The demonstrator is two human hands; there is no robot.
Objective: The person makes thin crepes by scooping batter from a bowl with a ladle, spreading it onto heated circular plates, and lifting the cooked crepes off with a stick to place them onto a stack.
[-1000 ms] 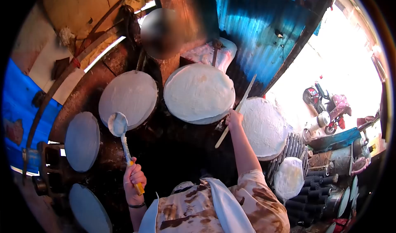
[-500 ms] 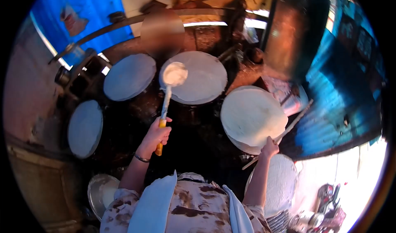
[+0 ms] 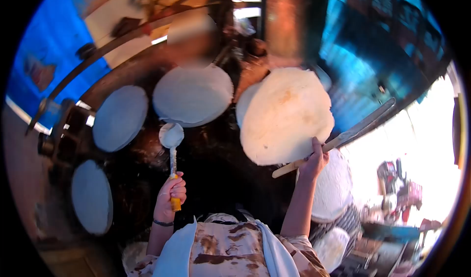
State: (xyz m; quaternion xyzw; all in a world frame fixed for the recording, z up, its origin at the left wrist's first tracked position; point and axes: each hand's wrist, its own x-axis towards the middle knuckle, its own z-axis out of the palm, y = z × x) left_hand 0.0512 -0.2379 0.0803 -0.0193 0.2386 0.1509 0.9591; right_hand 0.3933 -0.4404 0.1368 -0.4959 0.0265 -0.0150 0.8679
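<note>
My left hand (image 3: pixel 170 196) is closed round the yellow handle of a ladle (image 3: pixel 172 136), whose pale, batter-smeared bowl points away from me near the middle griddle. A large round flatbread (image 3: pixel 289 117), cream with light brown spots, hangs raised from my right hand (image 3: pixel 314 163). Thumb and fingers pinch its near edge. The same hand also grips a long flat spatula (image 3: pixel 343 138) that slants up to the right. Behind the flatbread, a pale round griddle (image 3: pixel 247 103) is mostly hidden. Another flatbread (image 3: pixel 333 186) lies under my right forearm.
Pale round discs lie on the griddle places at the middle (image 3: pixel 194 95), left (image 3: pixel 120 118) and far left (image 3: pixel 91 197). A blue corrugated sheet (image 3: pixel 363 76) stands at the right. A dark metal cylinder (image 3: pixel 289 22) rises at the back. Assorted items (image 3: pixel 397 188) lie at lower right.
My right hand has lifted the flatbread off the right griddle and tilted it up, spatula still in hand. The ladle has drawn back toward me from over the middle griddle. The view has turned right.
</note>
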